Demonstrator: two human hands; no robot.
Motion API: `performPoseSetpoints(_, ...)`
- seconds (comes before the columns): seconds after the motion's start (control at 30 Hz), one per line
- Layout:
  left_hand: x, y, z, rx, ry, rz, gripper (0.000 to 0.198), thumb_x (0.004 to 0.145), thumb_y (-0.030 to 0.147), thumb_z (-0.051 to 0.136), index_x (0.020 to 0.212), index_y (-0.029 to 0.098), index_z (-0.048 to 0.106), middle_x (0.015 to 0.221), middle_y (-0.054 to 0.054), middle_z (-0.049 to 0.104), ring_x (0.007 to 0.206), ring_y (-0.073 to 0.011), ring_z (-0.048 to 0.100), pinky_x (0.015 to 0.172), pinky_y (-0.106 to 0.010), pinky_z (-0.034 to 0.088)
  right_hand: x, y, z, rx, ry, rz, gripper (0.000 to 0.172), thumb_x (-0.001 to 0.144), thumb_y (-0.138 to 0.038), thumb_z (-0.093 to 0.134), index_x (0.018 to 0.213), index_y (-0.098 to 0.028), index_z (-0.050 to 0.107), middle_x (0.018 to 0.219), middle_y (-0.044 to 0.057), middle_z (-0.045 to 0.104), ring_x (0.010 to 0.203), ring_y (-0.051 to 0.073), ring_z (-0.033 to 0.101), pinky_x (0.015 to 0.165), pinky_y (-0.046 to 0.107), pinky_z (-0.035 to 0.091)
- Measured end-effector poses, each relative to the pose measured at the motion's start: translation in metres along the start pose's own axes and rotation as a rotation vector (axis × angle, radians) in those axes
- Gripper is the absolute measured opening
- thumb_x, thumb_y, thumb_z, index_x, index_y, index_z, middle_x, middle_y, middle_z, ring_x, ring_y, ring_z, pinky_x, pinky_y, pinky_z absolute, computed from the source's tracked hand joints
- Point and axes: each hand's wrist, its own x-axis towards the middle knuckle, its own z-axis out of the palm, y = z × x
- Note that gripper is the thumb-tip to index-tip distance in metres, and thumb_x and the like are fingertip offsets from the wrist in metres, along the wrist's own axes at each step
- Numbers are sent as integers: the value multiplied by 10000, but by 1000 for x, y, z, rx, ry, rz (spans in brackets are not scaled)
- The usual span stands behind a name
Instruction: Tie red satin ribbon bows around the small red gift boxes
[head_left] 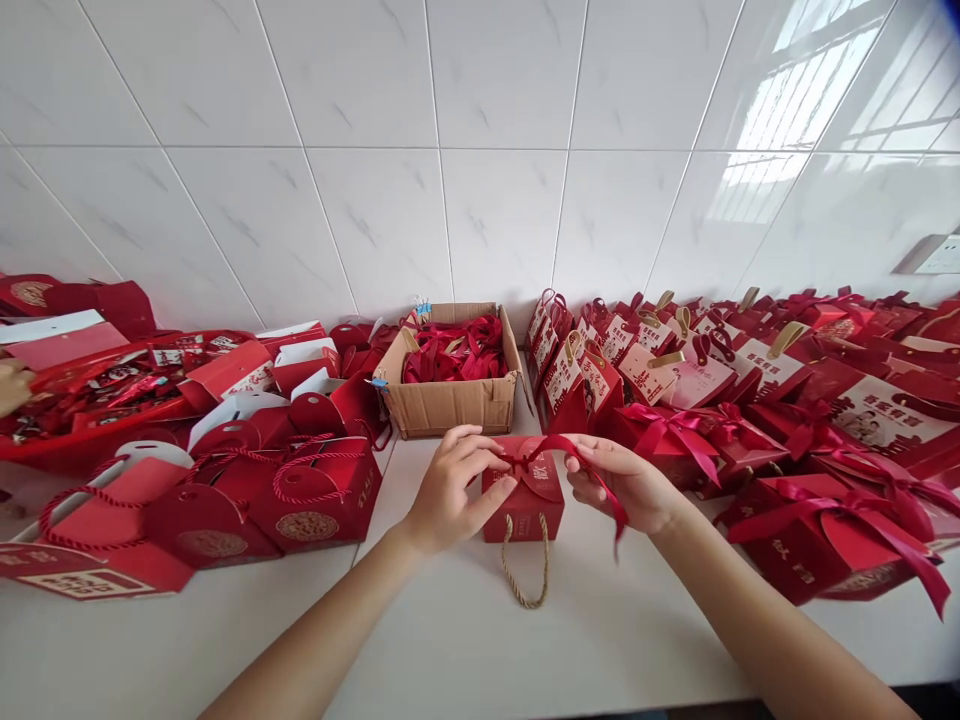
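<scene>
A small red gift box (525, 505) stands on the white table (465, 630) in front of me, with a beige rope handle (525, 575) hanging down its front. A red ribbon (559, 455) lies across its top. My left hand (450, 490) pinches the ribbon at the left side of the box top. On the other side, my right hand (626, 485) is closed on the ribbon, and the ribbon's loose end trails down past my right wrist.
A cardboard box (450, 400) of red ribbons stands behind the gift box. Folded red boxes with rope handles (300, 490) crowd the left. Several ribbon-tied red boxes (817, 530) fill the right side. A white tiled wall (480, 150) closes the back.
</scene>
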Motion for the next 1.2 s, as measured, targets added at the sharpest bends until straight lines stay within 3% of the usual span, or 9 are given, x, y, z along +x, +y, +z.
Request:
performPoseSetpoints(0.1, 30, 8, -15, 39, -127, -49, 229, 793, 411, 581, 713, 199, 612, 914, -45, 648, 1057, -232, 493, 934, -369, 398, 10, -14, 9, -6, -45, -25, 264, 785, -194, 641, 1042, -134, 637, 812, 23, 639, 554, 51, 531, 537, 172, 427)
performPoseSetpoints(0.27, 68, 19, -35, 32, -304, -251, 326, 749, 496, 573, 901, 209, 545, 841, -22, 637, 747, -190, 580, 642, -294, 439, 30, -32, 20, -55, -162, 40, 361, 787, -166, 616, 1147, -141, 601, 835, 29, 679, 593, 84, 601, 600, 211, 489)
performPoseSetpoints(0.4, 73, 27, -36, -33, -262, -317, 305, 801, 489, 500, 924, 212, 537, 836, -23, 650, 744, -183, 599, 649, -276, 431, 41, -40, 22, -102, -158, 10, 339, 792, -165, 615, 1131, -172, 592, 860, 30, 692, 598, 92, 626, 608, 225, 508)
performPoseSetpoints(0.53, 72, 33, -31, 66, -188, -331, 255, 813, 463, 484, 869, 219, 533, 764, -14, 636, 695, -182, 588, 611, -272, 412, 38, -47, 20, -130, -130, -23, 346, 791, -170, 628, 1126, -194, 547, 866, 26, 696, 558, 89, 620, 583, 225, 506)
performPoseSetpoints(0.7, 75, 29, -30, 133, -138, -306, 38, 759, 258, 519, 745, 223, 527, 729, 25, 626, 679, -151, 562, 604, -252, 390, 28, -52, 23, -292, -54, 22, 258, 796, -217, 638, 1000, -186, 482, 726, 29, 693, 525, 105, 613, 473, 186, 441)
performPoseSetpoints(0.93, 74, 26, -34, 155, -182, -274, 157, 800, 322, 479, 708, 214, 547, 729, 15, 624, 704, -159, 549, 589, -260, 379, 25, -23, 19, -474, 69, 9, 297, 777, -340, 662, 970, -145, 551, 596, -4, 631, 503, 99, 564, 501, 222, 460)
performPoseSetpoints(1.1, 73, 29, -32, 163, -219, -250, 157, 795, 327, 485, 713, 219, 564, 735, 10, 634, 734, -172, 562, 589, -263, 378, 27, 4, 19, -518, 209, -147, 382, 752, -399, 670, 1013, -127, 607, 638, 3, 621, 572, 107, 556, 577, 250, 460)
performPoseSetpoints(1.2, 73, 29, -32, 177, -231, -240, 148, 792, 316, 479, 722, 225, 573, 762, 12, 649, 744, -175, 568, 583, -263, 375, 29, 11, 24, -636, 227, -189, 363, 758, -432, 651, 960, -130, 645, 589, -7, 602, 554, 105, 529, 580, 248, 432)
